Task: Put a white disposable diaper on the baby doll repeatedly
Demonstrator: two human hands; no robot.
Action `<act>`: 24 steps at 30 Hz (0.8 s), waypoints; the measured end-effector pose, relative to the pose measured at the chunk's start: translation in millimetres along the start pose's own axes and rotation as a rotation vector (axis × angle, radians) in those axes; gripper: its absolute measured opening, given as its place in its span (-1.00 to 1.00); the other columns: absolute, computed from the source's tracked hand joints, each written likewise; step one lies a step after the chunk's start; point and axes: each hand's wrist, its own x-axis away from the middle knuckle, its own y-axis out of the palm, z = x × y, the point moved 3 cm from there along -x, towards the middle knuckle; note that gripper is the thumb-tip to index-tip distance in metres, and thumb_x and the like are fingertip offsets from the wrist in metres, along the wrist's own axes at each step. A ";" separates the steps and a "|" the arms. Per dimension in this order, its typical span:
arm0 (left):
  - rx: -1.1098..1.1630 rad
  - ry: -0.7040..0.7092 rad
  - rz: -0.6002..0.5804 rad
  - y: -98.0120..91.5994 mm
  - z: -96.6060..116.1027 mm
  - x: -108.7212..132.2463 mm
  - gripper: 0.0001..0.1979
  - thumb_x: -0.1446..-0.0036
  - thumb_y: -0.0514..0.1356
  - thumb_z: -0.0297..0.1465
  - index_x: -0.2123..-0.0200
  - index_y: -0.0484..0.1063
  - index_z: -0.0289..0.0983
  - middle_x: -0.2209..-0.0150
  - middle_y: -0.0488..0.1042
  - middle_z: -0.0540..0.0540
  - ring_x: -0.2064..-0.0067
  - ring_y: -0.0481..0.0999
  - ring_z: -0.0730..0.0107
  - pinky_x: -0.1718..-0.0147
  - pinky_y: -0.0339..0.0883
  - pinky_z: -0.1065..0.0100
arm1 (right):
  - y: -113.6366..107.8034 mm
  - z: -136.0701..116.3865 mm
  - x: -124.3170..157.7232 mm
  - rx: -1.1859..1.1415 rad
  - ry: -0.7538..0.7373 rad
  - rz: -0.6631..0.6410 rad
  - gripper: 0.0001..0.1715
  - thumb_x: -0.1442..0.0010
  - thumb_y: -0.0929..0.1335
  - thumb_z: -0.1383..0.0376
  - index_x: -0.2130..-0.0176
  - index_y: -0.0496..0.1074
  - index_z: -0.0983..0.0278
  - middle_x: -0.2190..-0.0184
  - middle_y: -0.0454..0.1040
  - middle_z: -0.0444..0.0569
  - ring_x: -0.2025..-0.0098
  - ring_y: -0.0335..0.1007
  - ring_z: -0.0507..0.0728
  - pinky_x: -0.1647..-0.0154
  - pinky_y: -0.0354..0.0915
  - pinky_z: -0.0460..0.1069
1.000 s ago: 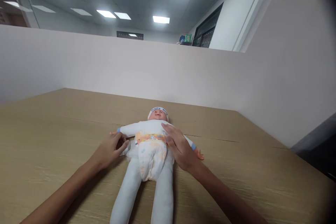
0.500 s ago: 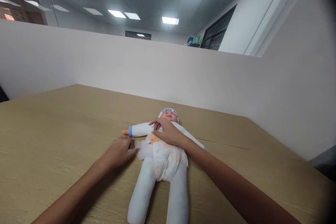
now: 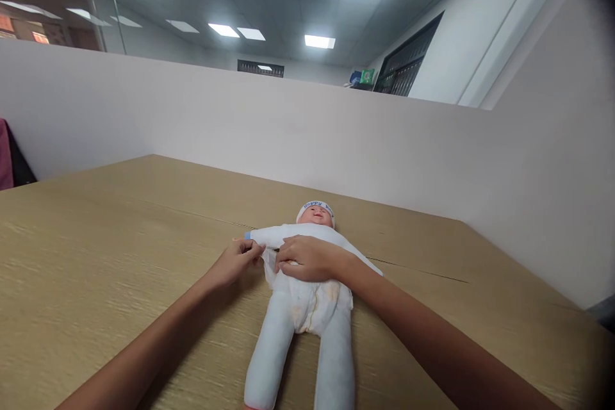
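Observation:
A baby doll (image 3: pixel 300 230) in white clothes and a lettered white cap lies on its back, its legs toward me. Around its hips is a white diaper (image 3: pixel 307 307) with a faint print. My left hand (image 3: pixel 239 261) pinches the diaper's side tab (image 3: pixel 270 268) and holds it up off the table, beside the doll's sleeve. Across the doll's belly lies my right hand (image 3: pixel 307 259), its fingers bent over the diaper's top edge. It covers the front of the waistband, and what its fingertips grip is partly hidden.
The doll rests on a wide wood-coloured table (image 3: pixel 120 237) with a thin seam across it. A pale partition (image 3: pixel 269 128) rises along the far edge and right side. At the far left, beyond the table, is a dark and maroon object (image 3: pixel 14 160).
My left hand has moved up and right, lifting the diaper's side tab from the table. My right hand has lowered from the doll's chest onto the diaper's front, its fingers now curled. The view shifted slightly.

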 end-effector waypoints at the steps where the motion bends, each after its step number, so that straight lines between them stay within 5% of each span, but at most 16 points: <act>1: 0.016 -0.004 0.002 1.8 0.9 -1.1 -0.36 -0.13 0.16 0.26 0.56 0.28 -0.20 0.50 0.30 -0.01 0.36 0.26 0.32 0.26 0.14 0.27 | 1.9 -0.5 -1.1 0.018 -0.007 -0.008 -0.69 -0.36 0.33 0.41 0.31 0.63 0.18 0.29 0.67 -0.09 0.18 0.45 0.18 -0.01 0.31 0.06; 8: 0.065 0.021 0.043 12.7 8.2 -8.3 -0.36 -0.12 0.17 0.27 0.57 0.24 -0.19 0.52 0.23 0.04 0.40 0.20 0.38 0.31 0.07 0.30 | 3.0 -4.2 -3.3 0.122 -0.059 0.044 -0.63 -0.36 0.30 0.48 0.46 0.43 0.21 0.42 0.58 -0.12 0.32 0.32 0.13 -0.12 0.26 0.11; 13: 0.075 0.057 0.032 26.8 29.3 -12.8 -0.43 -0.15 0.20 0.16 0.56 0.29 -0.21 0.52 0.30 0.03 0.40 0.25 0.38 0.31 0.07 0.30 | -14.2 -9.9 19.1 0.062 0.076 0.494 -0.83 -0.40 0.34 0.40 0.17 0.54 0.22 0.14 0.61 -0.01 0.05 0.45 0.20 -0.10 0.24 0.12; 16: 0.078 0.072 0.031 39.8 41.8 -17.3 -0.47 -0.16 0.21 0.10 0.57 0.30 -0.21 0.54 0.32 0.03 0.41 0.25 0.38 0.32 0.06 0.29 | -15.6 -8.4 38.4 -0.044 0.268 0.728 -0.87 -0.46 0.32 0.31 0.16 0.48 0.21 0.23 0.54 -0.07 0.15 0.41 0.17 0.02 0.23 0.08; 19: 0.093 0.069 0.007 57.5 47.2 -20.4 -0.46 -0.17 0.20 0.10 0.57 0.28 -0.20 0.55 0.30 0.03 0.43 0.23 0.39 0.34 0.05 0.28 | -1.5 3.0 50.4 -0.239 0.427 0.734 -0.66 -0.52 0.30 0.16 0.32 0.35 0.20 0.41 0.39 -0.14 0.34 0.27 0.12 0.23 0.13 0.05; 24: 0.210 0.129 -0.020 81.2 41.7 -14.3 -0.40 -0.33 0.08 0.18 0.46 0.34 -0.22 0.49 0.25 0.06 0.39 0.20 0.37 0.33 0.06 0.27 | 14.3 23.9 59.6 -0.400 0.462 0.780 -0.45 -0.57 0.18 0.02 0.42 0.28 0.19 0.46 0.33 -0.14 0.35 0.26 0.12 0.22 0.12 0.06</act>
